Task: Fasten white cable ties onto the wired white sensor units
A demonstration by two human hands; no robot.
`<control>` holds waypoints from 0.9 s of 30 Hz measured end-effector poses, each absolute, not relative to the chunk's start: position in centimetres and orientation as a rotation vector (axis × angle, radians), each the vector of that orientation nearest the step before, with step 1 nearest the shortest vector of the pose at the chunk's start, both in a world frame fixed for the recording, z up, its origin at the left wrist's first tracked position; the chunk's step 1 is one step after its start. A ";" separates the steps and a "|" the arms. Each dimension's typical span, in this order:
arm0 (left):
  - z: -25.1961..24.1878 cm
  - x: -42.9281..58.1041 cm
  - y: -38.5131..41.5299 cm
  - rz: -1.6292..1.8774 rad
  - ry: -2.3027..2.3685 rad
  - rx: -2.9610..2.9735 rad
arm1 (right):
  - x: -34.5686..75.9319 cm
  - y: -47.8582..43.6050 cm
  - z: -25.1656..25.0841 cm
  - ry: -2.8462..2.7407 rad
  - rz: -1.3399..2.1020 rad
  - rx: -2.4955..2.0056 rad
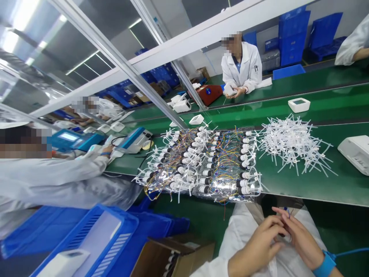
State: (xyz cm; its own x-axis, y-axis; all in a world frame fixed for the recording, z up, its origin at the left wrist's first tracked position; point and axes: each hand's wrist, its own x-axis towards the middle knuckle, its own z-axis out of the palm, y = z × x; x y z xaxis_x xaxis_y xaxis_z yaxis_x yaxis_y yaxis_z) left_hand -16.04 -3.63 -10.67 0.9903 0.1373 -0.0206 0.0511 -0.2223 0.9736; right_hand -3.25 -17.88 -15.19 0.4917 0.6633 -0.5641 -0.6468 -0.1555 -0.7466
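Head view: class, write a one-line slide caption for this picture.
Left hand and right hand meet over a small part, below a green bench holding wired components and white cable ties.

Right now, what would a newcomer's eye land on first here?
Mid-table, rows of small white cylinders with coloured wires lie on a clear sheet, with a loose heap of white cable ties to their right. Low in view, the left hand and right hand meet over a small part, hidden between them.

The near edge of the green bench (317, 188) is blocked by a dense mat of wired white cylindrical parts (207, 165). A loose heap of white plastic cable ties (291, 144) lies just beside it. Bare green surface is left between the heap and the white plastic housing (356, 152).
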 end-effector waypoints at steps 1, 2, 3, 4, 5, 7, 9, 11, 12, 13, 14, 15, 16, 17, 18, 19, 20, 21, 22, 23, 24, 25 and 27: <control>-11.5 -15.8 -3.2 0.042 0.099 1.844 | -3.5 -17.6 -16.1 0.022 1.156 -1.247; -12.4 -15.6 -2.7 0.016 0.071 1.889 | -3.7 -17.4 -17.0 0.054 1.164 -1.197; -13.4 -15.3 -2.4 -0.003 0.059 1.930 | -3.9 -17.1 -17.8 0.082 1.166 -1.149; -14.6 -15.0 -2.2 -0.017 0.055 1.963 | -4.0 -16.9 -18.5 0.104 1.151 -1.111; -15.7 -14.7 -2.1 -0.029 0.059 1.990 | -4.2 -16.7 -19.1 0.123 1.134 -1.084; -17.7 -14.2 -2.1 -0.035 0.077 2.018 | -4.2 -16.6 -20.0 0.158 1.109 -1.066; -19.0 -14.1 -2.4 -0.003 0.097 1.993 | -4.1 -16.7 -20.6 0.189 1.117 -1.053; -19.6 -14.3 -2.7 0.056 0.134 1.909 | -3.7 -17.0 -21.1 0.217 1.140 -1.025; -19.7 -14.5 -2.9 0.087 0.163 1.855 | -3.5 -17.2 -21.3 0.223 1.151 -1.012; -19.8 -14.7 -3.1 0.113 0.202 1.791 | -3.3 -17.4 -21.6 0.220 1.156 -1.005; -19.9 -15.0 -3.3 0.134 0.250 1.714 | -3.1 -17.5 -21.8 0.209 1.154 -1.006; -20.1 -15.2 -3.5 0.151 0.304 1.621 | -3.0 -17.6 -22.0 0.194 1.147 -1.015; -20.4 -15.4 -3.6 0.166 0.360 1.511 | -2.9 -17.6 -22.2 0.176 1.139 -1.028; -20.7 -15.5 -3.6 0.180 0.413 1.389 | -2.8 -17.6 -22.4 0.155 1.132 -1.045; -21.1 -15.5 -3.6 0.190 0.461 1.268 | -2.7 -17.4 -22.6 0.133 1.126 -1.064; -21.6 -15.4 -3.5 0.197 0.502 1.155 | -2.6 -17.3 -22.8 0.111 1.123 -1.085; -21.9 -15.2 -3.4 0.204 0.536 1.054 | -2.6 -17.1 -22.9 0.088 1.120 -1.108; -22.2 -15.0 -3.2 0.211 0.564 0.957 | -2.4 -16.8 -22.9 0.063 1.114 -1.133; -22.4 -14.7 -3.0 0.221 0.591 0.857 | -2.3 -16.6 -23.0 0.035 1.103 -1.158; -22.6 -14.5 -2.8 0.232 0.617 0.762 | -2.2 -16.5 -23.0 0.007 1.090 -1.184; -22.6 -14.2 -2.6 0.243 0.639 0.682 | -2.1 -16.4 -23.1 -0.022 1.079 -1.213; -22.7 -14.1 -2.5 0.251 0.656 0.621 | -2.0 -16.3 -23.1 -0.055 1.072 -1.249; -22.8 -13.8 -2.2 0.244 0.678 0.546 | -2.0 -16.5 -23.3 -0.128 1.063 -1.346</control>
State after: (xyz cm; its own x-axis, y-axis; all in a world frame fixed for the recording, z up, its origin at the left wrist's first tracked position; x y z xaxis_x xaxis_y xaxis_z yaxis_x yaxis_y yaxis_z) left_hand -13.76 -2.23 -22.80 0.7573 0.3850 -0.5275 -0.0390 0.8330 0.5519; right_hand -2.00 -16.48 -23.32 0.5553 0.6779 -0.4818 -0.5443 -0.1418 -0.8268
